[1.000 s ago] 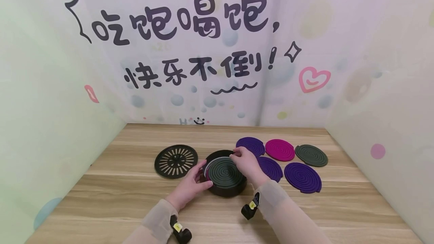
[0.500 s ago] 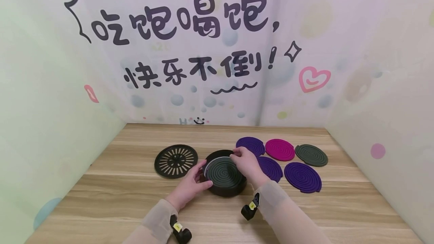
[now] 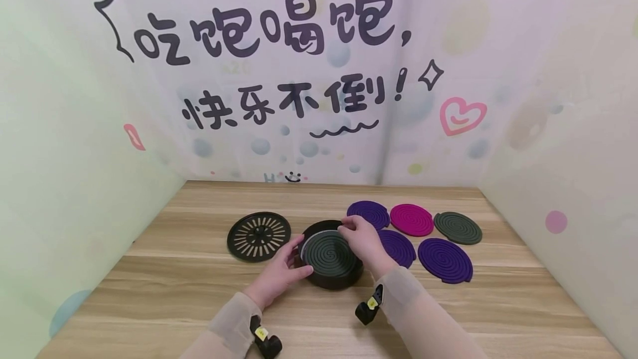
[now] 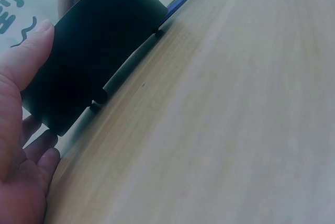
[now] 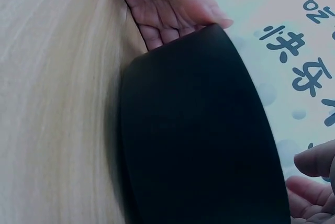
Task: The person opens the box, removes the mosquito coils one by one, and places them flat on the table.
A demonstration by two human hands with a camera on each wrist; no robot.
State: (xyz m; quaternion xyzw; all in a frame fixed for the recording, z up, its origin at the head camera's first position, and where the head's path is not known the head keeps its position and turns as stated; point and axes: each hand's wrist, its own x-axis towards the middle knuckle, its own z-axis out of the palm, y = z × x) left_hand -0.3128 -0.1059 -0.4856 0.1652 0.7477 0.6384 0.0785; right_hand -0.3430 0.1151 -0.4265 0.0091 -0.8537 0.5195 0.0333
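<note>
Left hand (image 3: 277, 277), thumb and fingers spread wide, grips the left side of a black bowl (image 3: 335, 281) on the wooden table (image 3: 164, 292); right hand (image 3: 366, 244), fingers bent close, pinches its far-right rim. Green spiral mat (image 3: 328, 254) inside. Slotted disc (image 3: 259, 231) near left; three purple mats (image 3: 445, 260), one pink mat (image 3: 411, 220) to right.

Wood-grain table (image 3: 149, 303) under black bowl (image 3: 333, 281), slotted disc (image 3: 259, 234), five spiral mats (image 3: 445, 260).

Pale, seemingly sheer cuffs (image 3: 231, 314); black wrist cameras (image 3: 271, 346) bearing small yellow labels (image 3: 261, 333).
</note>
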